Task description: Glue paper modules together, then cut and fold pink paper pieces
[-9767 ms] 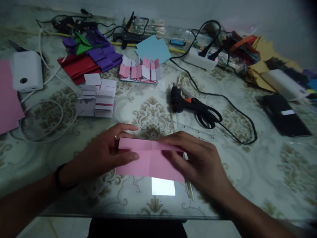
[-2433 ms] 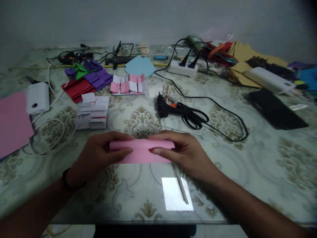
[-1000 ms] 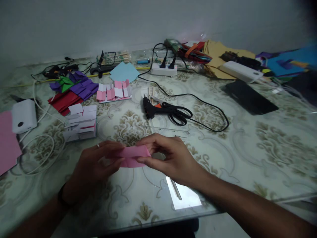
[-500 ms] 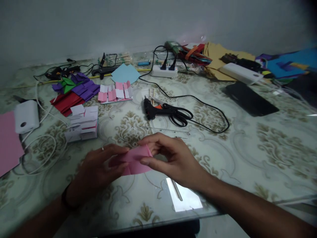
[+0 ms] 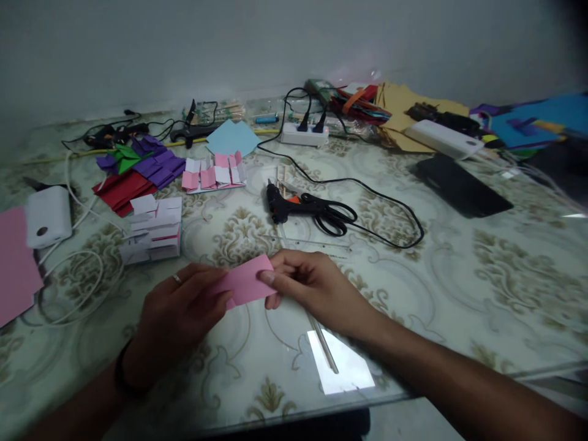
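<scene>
A folded piece of pink paper is held above the table between both hands. My left hand, with a ring and a dark wristband, pinches its left end. On the right end, my right hand grips with the thumb on top and fingers behind. Just beyond the hands lie a clear ruler, a black glue gun and black-handled scissors. Left of these stand a white folded-paper piece and a pink-and-white one.
Pink sheets and a white power bank lie at the left. Purple folded paper sits behind. A power strip feeds the glue gun's cord. A black phone-like slab and yellow paper are at the right.
The pink paper, partly opened before, is now a flatter, narrower strip facing me. My right thumb has moved up onto it, and both hands have shifted slightly.
</scene>
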The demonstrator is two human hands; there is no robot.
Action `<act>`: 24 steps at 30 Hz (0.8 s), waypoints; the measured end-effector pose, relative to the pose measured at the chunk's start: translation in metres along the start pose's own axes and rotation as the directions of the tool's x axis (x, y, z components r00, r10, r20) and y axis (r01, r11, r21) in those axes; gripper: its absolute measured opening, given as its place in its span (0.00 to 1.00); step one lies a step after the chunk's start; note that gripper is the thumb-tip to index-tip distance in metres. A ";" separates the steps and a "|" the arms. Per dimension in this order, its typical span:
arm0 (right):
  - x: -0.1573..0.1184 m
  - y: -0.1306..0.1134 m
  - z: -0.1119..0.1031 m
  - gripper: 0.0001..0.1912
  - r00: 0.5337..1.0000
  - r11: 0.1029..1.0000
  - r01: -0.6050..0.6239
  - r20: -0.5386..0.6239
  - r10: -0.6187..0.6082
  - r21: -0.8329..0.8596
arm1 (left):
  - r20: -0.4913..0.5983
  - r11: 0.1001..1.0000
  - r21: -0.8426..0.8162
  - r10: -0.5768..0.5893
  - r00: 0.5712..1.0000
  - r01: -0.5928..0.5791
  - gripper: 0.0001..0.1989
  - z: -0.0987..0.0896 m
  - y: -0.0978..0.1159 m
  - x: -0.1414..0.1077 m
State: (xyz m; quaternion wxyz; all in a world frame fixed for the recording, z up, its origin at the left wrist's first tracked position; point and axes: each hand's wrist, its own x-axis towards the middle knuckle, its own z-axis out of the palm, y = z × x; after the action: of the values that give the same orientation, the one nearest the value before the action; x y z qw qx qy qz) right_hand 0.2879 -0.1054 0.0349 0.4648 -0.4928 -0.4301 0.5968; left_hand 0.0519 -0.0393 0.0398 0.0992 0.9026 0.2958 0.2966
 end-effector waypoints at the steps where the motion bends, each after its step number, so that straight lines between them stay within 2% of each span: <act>1: 0.000 0.001 0.000 0.19 1.000 1.000 -0.004 0.000 0.004 -0.020 | -0.008 1.000 0.024 0.007 1.000 -0.007 0.07 0.000 0.001 0.000; 7: -0.002 -0.001 0.001 0.22 1.000 1.000 -0.015 -0.001 0.015 0.006 | -0.017 0.994 0.102 0.052 0.999 -0.050 0.07 0.000 0.002 -0.002; 17: -0.001 -0.002 0.001 0.23 0.999 0.999 -0.053 0.006 0.053 -0.008 | -0.017 0.998 0.057 0.023 1.000 -0.021 0.10 -0.002 0.005 -0.002; 24: 0.001 0.003 0.004 0.25 1.000 0.999 -0.009 -0.022 0.008 -0.049 | 0.006 0.997 0.067 0.032 0.999 -0.032 0.10 -0.001 0.008 -0.002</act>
State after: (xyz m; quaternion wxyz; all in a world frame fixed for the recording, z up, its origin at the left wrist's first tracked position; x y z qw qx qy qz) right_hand 0.2835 -0.1054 0.0329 0.4548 -0.5123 -0.4374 0.5825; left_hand 0.0543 -0.0468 0.0426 0.0648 0.9108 0.2909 0.2857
